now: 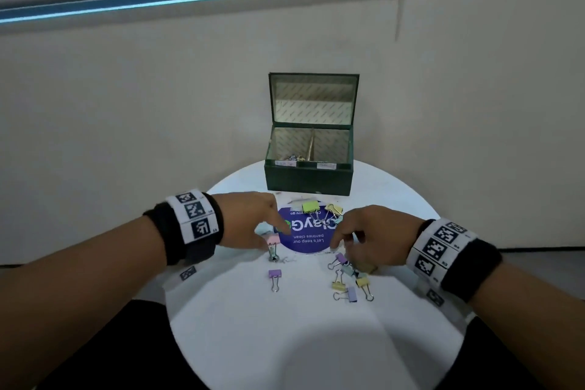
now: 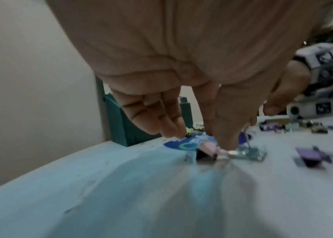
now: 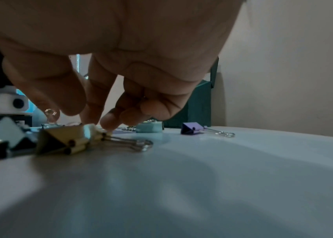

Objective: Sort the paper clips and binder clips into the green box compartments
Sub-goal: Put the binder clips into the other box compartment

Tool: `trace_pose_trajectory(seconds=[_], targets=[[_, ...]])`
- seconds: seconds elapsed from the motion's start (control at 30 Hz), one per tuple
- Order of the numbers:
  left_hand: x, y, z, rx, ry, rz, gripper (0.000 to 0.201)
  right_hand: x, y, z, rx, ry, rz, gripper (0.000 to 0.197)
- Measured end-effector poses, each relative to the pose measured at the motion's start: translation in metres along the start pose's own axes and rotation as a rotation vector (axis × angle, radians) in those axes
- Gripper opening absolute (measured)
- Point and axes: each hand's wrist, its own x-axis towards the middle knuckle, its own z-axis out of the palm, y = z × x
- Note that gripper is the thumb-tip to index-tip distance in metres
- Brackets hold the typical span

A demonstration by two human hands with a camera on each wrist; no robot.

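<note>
I am at the picking-up step. My left hand (image 1: 253, 220) pinches the pink binder clip (image 1: 273, 240) on the bench (image 1: 285, 326); my right hand (image 1: 370, 231) reaches down with loosely curled fingers, whether holding anything I cannot tell. The green box (image 1: 308, 179) stands open at twelve o'clock; next comes lifting the clip and carrying it there.

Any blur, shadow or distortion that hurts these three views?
Head view: sharp, dim, wide-angle bend in the table rim, soft body shadow near. Left wrist view: motion blur smears the left hand and pink binder clip. Right wrist view: foreground yellow binder clip soft.
</note>
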Motion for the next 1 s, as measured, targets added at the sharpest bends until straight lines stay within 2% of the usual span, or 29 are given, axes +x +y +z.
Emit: trace_pose_trajectory(seconds=[0.13, 0.23, 0.37, 0.53, 0.6, 0.67, 0.77, 0.87, 1.0], targets=[[0.001, -0.005, 0.014, -0.027, 0.039, -0.035, 0.037, 0.0, -0.004, 0.004, -0.067, -0.021, -0.037, 0.017], [0.002, -0.01, 0.02, -0.086, 0.097, -0.049, 0.019, 0.0, -0.003, 0.008, -0.07, 0.024, -0.057, 0.011], [-0.005, -0.013, 0.015, -0.125, 0.16, -0.051, 0.016, 0.0, -0.004, 0.009, -0.08, 0.09, -0.038, 0.009], [-0.017, -0.022, 0.005, -0.236, 0.164, -0.097, 0.017, -0.001, -0.003, 0.007, -0.052, 0.166, -0.033, 0.01], [-0.022, -0.022, 0.003, -0.336, 0.208, -0.085, 0.017, 0.001, 0.0, 0.007, -0.042, 0.19, -0.035, 0.02], [-0.024, -0.019, 0.001, -0.439, 0.218, -0.089, 0.027, 0.004, 0.002, 0.007, -0.051, 0.186, -0.028, 0.029], [-0.022, -0.01, -0.002, -0.548, 0.177, -0.119, 0.039, 0.004, 0.001, 0.005, -0.058, 0.15, -0.02, 0.022], [-0.018, 0.001, -0.003, -0.442, 0.087, -0.081, 0.037, 0.002, -0.001, 0.002, -0.046, 0.167, 0.015, 0.028], [-0.026, 0.019, 0.002, -0.116, -0.02, 0.026, 0.023, 0.006, -0.003, 0.005, -0.069, 0.126, 0.047, 0.027]])
